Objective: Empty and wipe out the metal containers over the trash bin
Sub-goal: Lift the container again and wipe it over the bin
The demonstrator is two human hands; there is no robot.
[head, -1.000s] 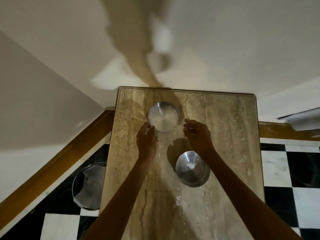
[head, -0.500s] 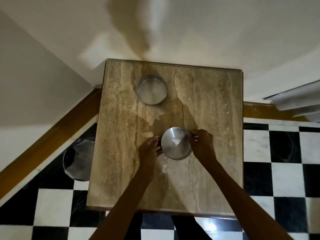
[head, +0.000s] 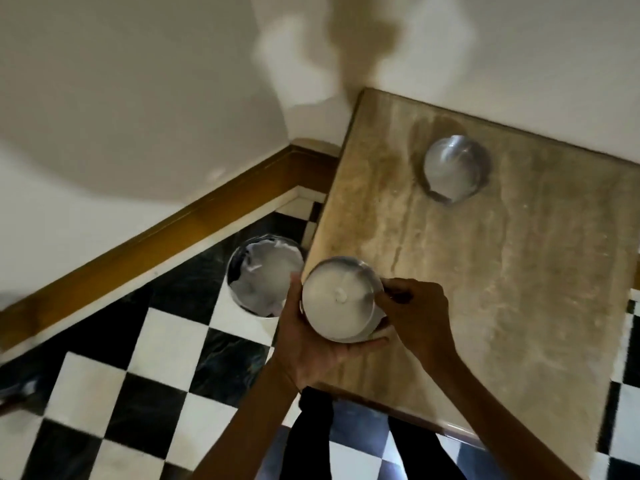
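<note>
Holding a metal container (head: 341, 299) with white residue, both hands.

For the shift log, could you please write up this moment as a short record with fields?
held container: round metal container, upright, small white lump inside, at the table's left edge
left hand: left hand cups it from below and the left
right hand: right hand grips its right rim
other container: second metal container lying on the table, untouched
trash bin: trash bin on the checkered floor, left of the table, liner crumpled inside
emptying: not yet done
</note>
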